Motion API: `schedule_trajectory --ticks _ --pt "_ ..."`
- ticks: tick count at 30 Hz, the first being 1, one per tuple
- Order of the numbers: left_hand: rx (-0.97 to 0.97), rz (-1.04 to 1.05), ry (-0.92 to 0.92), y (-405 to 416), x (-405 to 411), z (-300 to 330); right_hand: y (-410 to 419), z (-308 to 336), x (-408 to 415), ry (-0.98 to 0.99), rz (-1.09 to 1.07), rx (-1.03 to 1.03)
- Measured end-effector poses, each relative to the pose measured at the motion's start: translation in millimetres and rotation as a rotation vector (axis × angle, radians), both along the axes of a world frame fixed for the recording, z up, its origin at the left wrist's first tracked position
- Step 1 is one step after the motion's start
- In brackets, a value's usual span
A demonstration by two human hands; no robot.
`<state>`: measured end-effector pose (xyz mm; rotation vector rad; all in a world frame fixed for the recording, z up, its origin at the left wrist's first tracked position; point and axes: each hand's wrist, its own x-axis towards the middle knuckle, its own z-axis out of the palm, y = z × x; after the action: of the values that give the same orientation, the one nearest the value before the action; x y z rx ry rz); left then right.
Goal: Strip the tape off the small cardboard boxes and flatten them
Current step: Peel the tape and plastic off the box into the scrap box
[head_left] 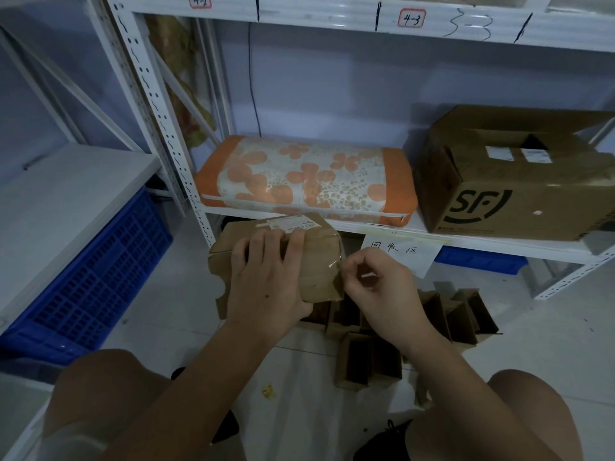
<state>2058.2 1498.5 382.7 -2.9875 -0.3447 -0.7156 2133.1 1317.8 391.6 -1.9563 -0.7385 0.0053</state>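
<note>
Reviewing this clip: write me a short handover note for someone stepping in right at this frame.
Left hand: lies over the small cardboard box, fingers wrapped over its top, holding it up off the floor.
Right hand: fingers curled, pinching at the clear tape on the box's right edge.
Done: a group of opened boxes lies on the floor below the hands; whether their tape is off cannot be seen.
Left: peel the tape off the held box, flatten it, then flatten the ones on the floor.
Nearby: the big SF box and a flowered cushion sit on the shelf.

two hands [266,277], one held box [319,261], one pillow [306,181], two blue crates [100,277].
</note>
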Motion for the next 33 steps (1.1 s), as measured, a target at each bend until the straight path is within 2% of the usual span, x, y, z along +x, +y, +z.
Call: schedule_trajectory --ticks 10,12,16,21,24,29,33 --pt "-0.099 -0.024 0.149 2.1 -3.7 -6.2 -7.5 -15.7 -3.4 -0.156 0.006 -0.063" --pt "-0.142 -0.033 0.187 1.5 -3.9 -5.8 -9.9 -15.3 -4.0 -0.119 0.006 -0.042" --pt "-0.273 -0.059 0.266 -0.2 -4.9 -0.3 -14.4 -10.3 -5.0 0.178 -0.010 0.133" --pt "-0.413 -0.087 0.352 -1.7 -5.1 -1.5 -18.9 -11.6 -4.3 0.219 0.036 0.162" --pt "-0.419 -0.083 0.360 -4.8 -5.5 -3.0 -19.3 -12.1 -5.6 0.178 0.026 0.118" --pt "-0.295 -0.085 0.315 0.5 -3.2 -0.3 -20.9 -14.5 -3.1 -0.077 0.117 -0.050" --pt "-0.233 -0.111 0.286 -0.3 -3.9 1.2 -17.0 -13.3 -1.7 -0.129 0.156 -0.147"
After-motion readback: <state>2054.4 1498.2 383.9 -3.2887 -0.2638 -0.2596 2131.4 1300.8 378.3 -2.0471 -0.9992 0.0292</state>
